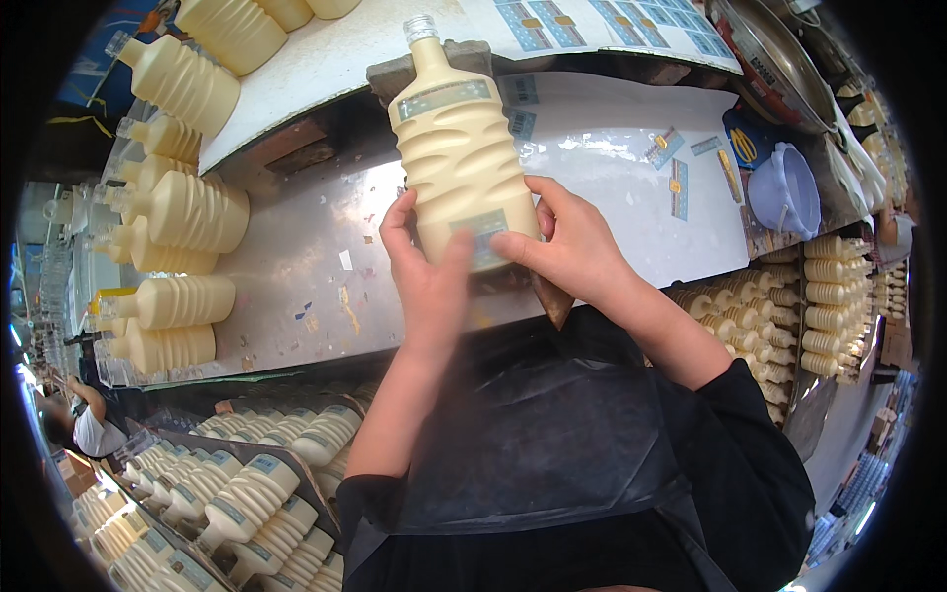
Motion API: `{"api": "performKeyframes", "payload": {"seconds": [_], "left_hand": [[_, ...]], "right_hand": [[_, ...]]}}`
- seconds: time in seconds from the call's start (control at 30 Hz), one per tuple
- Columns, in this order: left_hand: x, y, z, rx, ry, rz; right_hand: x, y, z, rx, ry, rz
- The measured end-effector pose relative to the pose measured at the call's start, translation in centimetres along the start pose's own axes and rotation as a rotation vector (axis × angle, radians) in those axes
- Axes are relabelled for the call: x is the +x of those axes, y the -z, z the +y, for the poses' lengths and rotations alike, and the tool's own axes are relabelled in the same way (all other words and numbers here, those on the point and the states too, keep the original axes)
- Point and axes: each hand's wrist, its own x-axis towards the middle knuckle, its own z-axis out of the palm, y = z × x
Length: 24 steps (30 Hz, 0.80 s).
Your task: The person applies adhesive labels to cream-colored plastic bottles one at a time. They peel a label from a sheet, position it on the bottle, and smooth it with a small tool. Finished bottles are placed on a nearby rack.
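A cream-coloured bottle (462, 153) with wavy ridges and a clear threaded neck lies in front of me, its neck pointing away. Its upper end rests over a grey block (391, 77). One blue-grey label (444, 99) is on its shoulder, another label (483, 230) near its base. My left hand (424, 276) grips the bottle's lower left side; its thumb is blurred over the lower label. On the right side, my right hand (572, 237) holds the bottle, fingers behind the edge and thumb pressed on the lower label.
Similar cream bottles (192, 212) lie along the left side of the metal worktable (286, 257). Loose labels (679, 187) lie to the right, near a lavender bucket (784, 192). Label sheets (538, 25) are on the far shelf. Racked bottles (256, 493) fill the lower left; another person (94, 419) is beyond.
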Motion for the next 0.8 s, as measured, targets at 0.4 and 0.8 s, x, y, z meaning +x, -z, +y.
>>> {"api": "performKeyframes", "payload": {"seconds": [0.4, 0.8], "left_hand": [[0.0, 0.1, 0.1, 0.018, -0.009, 0.005], [0.0, -0.3, 0.0, 0.013, -0.024, 0.024]], "right_hand": [[0.0, -0.1, 0.8, 0.008, 0.036, 0.018], [0.1, -0.3, 1.3, 0.031, 0.043, 0.016]]}}
